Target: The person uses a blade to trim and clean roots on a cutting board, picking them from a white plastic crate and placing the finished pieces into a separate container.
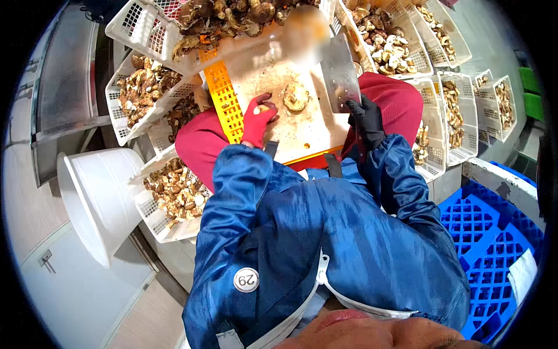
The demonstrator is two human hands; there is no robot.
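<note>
My left hand [258,120], in a red glove with dark fingertips, is closed around a small pale mushroom piece [264,108] at the left side of a soiled white board [290,136]. My right hand [366,121], in a black glove, grips a cleaver [340,72] with a broad grey blade. The blade stands along the board's right side; its handle is hidden in the glove. Between my hands a pale, roundish mushroom [296,96] lies on the board. It touches neither hand. A tiny yellowish scrap [307,146] sits near the board's close edge.
A white crate [189,67] of whole mushrooms stands beyond the board. Yellow crate mesh [224,96] shows at the board's left. White crates of cut mushrooms flank my knees, among them one [168,227]. A white tub [99,198] stands left, blue pallets [482,250] right.
</note>
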